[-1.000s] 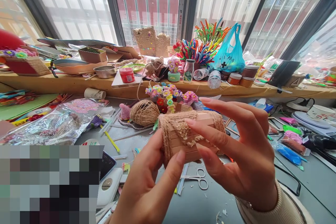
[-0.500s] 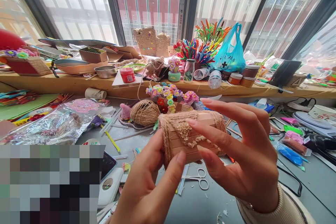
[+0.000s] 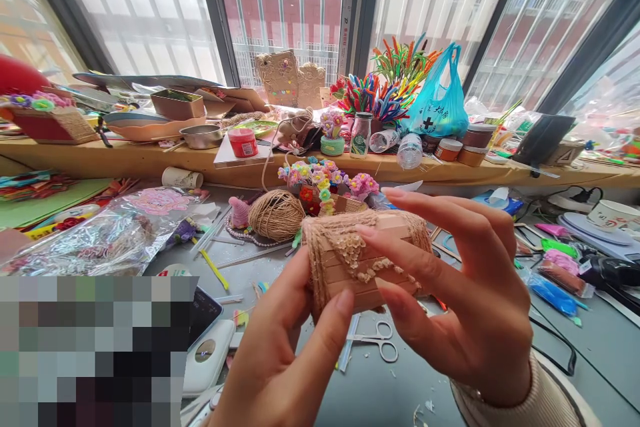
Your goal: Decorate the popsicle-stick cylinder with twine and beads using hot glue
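Note:
A small cardboard chest with a rounded, slatted lid (image 3: 320, 255) is held up over the desk. Twine is wound about its edges, and small beige beads (image 3: 350, 247) and a curved beaded line decorate its front. My left hand (image 3: 295, 333) grips it at the left end, thumb on the front and fingers behind. My right hand (image 3: 460, 280) has its fingers spread at the right side. One fingertip is by the beads; whether it touches them I cannot tell. Below the chest lie small scissors (image 3: 385, 341). Behind it sits a ball of twine (image 3: 277, 215).
Pipe-cleaner flowers (image 3: 325, 180) stand behind the chest. Plastic bags (image 3: 100, 233) and coloured paper cover the left of the desk. A wooden ledge (image 3: 240, 169) carries a blue bag (image 3: 440, 103), jars and bowls. Blue packets (image 3: 553, 295) and a paper cup (image 3: 614, 215) are at right.

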{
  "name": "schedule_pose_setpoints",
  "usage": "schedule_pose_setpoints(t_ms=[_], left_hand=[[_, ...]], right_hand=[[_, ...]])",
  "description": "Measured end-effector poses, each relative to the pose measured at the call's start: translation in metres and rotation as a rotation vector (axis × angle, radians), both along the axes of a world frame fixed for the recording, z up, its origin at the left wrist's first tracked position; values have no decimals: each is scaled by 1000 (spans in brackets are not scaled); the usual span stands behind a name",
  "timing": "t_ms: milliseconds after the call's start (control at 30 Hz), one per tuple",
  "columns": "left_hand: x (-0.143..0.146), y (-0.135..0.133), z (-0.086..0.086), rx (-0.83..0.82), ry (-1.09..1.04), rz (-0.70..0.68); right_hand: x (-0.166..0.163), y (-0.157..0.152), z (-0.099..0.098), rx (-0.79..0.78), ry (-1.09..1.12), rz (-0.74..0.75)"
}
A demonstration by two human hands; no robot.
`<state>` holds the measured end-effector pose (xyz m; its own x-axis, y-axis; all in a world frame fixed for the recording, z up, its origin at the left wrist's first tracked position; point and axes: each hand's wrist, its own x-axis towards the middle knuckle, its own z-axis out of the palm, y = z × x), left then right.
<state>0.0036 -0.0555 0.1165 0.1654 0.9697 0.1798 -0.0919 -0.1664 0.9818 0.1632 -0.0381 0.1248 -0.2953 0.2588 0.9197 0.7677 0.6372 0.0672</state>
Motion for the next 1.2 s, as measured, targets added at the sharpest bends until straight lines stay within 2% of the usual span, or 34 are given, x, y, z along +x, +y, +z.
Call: schedule_pose_setpoints(t_ms=[400,700,933,1200], left_hand=[[0,0,0,17,4,21],[1,0,1,19,-17,-8],[2,1,0,-31,-9,25],[2,2,0,-5,11,30]], right_hand=[[-1,1,1,6,-45,-36],[-1,2,0,-6,-21,-3],[-2,2,0,-2,-24,-4],[-1,3,-1,-5,-27,-14]])
